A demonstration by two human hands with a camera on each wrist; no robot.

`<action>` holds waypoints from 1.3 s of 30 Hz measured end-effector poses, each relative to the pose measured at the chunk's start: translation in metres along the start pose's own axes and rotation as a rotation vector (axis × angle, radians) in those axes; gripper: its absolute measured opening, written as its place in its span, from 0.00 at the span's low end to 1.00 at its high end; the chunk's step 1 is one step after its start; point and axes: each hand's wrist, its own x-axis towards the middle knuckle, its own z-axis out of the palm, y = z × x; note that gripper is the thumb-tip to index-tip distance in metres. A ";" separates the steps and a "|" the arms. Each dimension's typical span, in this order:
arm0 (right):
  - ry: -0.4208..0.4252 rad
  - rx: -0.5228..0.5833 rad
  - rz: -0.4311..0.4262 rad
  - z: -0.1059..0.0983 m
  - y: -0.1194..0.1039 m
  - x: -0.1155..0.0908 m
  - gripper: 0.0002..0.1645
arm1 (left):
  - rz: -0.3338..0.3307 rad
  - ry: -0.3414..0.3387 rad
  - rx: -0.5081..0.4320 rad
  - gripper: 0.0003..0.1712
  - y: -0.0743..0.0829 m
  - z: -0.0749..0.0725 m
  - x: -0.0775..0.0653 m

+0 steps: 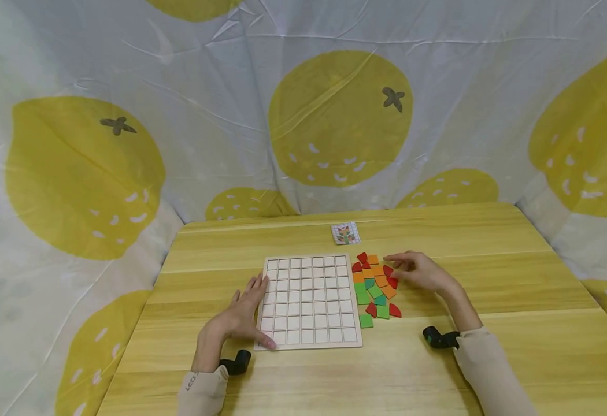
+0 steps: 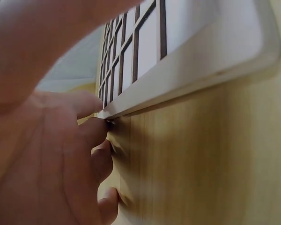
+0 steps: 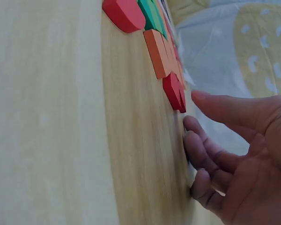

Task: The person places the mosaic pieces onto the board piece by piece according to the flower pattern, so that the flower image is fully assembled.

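A wooden grid board (image 1: 308, 300) with white squares lies flat on the table. Along its left edge rests my left hand (image 1: 241, 311), fingers spread and the thumb over the near left corner; in the left wrist view its fingertips (image 2: 102, 164) are at the board's side. Right of the board lies a loose patch of flat red, orange and green pieces, among them an orange square (image 1: 389, 291) and a green square (image 1: 383, 312). My right hand (image 1: 422, 271) is at the patch's right side, thumb beside the red pieces (image 3: 172, 91), nothing held between its loosely bent fingers.
A small pattern card (image 1: 345, 233) with a coloured figure on a grid lies behind the board. The wooden table (image 1: 491, 260) reaches back to a hanging cloth (image 1: 220, 115) printed with lemons. A red quarter-round piece (image 1: 395, 311) lies at the patch's near right.
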 end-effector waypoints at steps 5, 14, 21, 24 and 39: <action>-0.016 0.005 -0.006 -0.003 0.006 0.004 0.22 | -0.008 -0.006 0.002 0.89 0.002 0.001 -0.001; -0.012 0.017 -0.070 0.002 0.008 0.009 0.18 | -0.012 0.004 0.021 0.89 0.002 0.004 -0.002; 0.024 0.058 -0.015 0.001 0.010 0.010 0.15 | -0.010 0.004 0.010 0.89 0.002 0.004 -0.001; 0.027 0.071 0.003 0.000 0.010 0.012 0.15 | -0.011 0.005 0.002 0.89 0.001 0.004 0.000; 0.055 0.066 0.045 -0.001 0.006 0.012 0.17 | -0.015 -0.006 -0.002 0.89 0.000 0.006 0.000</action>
